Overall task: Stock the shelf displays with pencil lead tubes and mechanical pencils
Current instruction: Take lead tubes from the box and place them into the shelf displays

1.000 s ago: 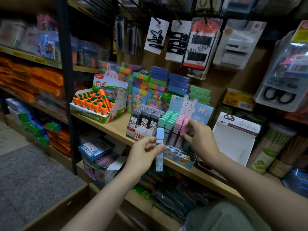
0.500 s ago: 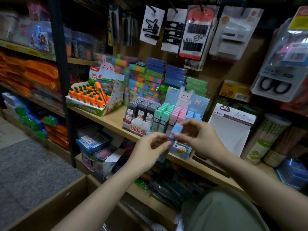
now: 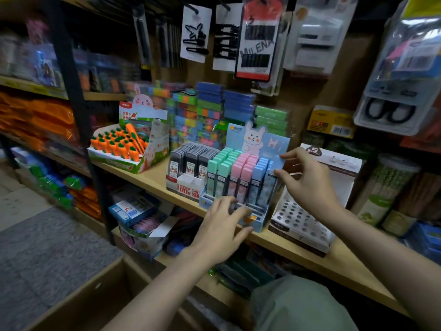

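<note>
A blue bunny display box point(image 3: 259, 224) stands on the wooden shelf point(image 3: 152, 180). It holds rows of green point(image 3: 216, 167), pink point(image 3: 243, 167) and blue lead tubes point(image 3: 259, 172). My right hand point(image 3: 310, 182) pinches the cap of a blue lead tube point(image 3: 270, 185) that stands upright at the right end of the blue row. My left hand point(image 3: 223, 228) grips the box's front edge, fingers curled over the lip and thumb against the front face.
A box of black lead tubes point(image 3: 191, 163) stands left of the bunny box, and a carrot display point(image 3: 121, 145) further left. A white display tray with holes point(image 3: 298, 219) sits to the right. An open cardboard box point(image 3: 83, 304) lies below. Carded goods hang above.
The blue tube passed from my left hand to my right, which carried it up and right to the blue row. My left hand dropped onto the box's front edge.
</note>
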The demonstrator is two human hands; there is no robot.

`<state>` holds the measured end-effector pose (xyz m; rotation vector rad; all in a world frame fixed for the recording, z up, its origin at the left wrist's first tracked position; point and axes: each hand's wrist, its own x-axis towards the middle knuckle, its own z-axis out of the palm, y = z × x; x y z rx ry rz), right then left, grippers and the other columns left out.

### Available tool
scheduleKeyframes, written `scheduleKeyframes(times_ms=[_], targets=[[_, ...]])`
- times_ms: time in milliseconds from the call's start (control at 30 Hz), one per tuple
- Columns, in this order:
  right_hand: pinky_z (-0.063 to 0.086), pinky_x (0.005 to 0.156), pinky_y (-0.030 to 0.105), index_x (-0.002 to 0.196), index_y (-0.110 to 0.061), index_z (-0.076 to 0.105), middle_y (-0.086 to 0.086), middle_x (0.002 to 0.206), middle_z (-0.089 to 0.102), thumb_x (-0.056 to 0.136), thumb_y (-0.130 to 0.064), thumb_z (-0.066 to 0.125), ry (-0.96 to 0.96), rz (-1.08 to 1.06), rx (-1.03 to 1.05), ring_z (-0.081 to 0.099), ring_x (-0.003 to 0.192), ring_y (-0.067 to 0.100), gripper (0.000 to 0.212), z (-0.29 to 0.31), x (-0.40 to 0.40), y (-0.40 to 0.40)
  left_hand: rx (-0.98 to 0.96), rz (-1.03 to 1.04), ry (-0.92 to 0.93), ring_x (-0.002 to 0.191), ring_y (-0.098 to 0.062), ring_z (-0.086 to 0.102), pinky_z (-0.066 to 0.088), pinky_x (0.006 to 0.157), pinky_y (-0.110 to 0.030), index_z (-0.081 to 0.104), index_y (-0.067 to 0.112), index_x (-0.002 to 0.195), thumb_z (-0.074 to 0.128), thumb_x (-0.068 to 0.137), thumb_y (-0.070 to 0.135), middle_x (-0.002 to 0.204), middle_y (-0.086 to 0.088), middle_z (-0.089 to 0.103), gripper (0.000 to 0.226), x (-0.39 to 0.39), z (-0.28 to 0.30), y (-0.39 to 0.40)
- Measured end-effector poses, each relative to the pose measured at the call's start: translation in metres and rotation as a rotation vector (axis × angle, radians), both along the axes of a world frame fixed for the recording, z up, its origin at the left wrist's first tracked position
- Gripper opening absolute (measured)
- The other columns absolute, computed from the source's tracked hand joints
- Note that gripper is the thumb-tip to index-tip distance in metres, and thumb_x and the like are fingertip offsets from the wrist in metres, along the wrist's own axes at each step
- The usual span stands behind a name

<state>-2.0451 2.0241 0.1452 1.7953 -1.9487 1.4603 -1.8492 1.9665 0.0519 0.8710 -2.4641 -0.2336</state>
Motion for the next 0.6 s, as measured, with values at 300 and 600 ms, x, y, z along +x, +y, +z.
scheduleKeyframes(times_ms=[300,600], targets=[[0.058,0.073,0.04,0.098,-0.021,0.056,-0.005,0.091,0.064,0.085,-0.018,0.072,0.089,0.001,0.075,0.063,0.083,0.012,0.021,-0.017,-0.005,-0.008,0.003,0.005,-0.073,0.137,-0.016,0.017,0.029,0.111,-0.036,0.046,0.038,0.136,0.048,0.095,0.05,0.143,0.004,0.032,0.043,0.004,-0.002,-0.008],[0.057,0.075,0.034,0.102,-0.023,0.058,-0.008,0.099,0.06,0.085,-0.019,0.071,0.191,-0.029,0.141,0.058,0.087,0.009,0.021,-0.026,0.003,-0.005,-0.159,-0.036,0.091,0.119,-0.011,0.041,0.049,0.087,-0.025,0.055,0.023,0.127,0.055,0.095,0.032,0.127,0.004,0.044,0.033,0.004,0.039,-0.015]])
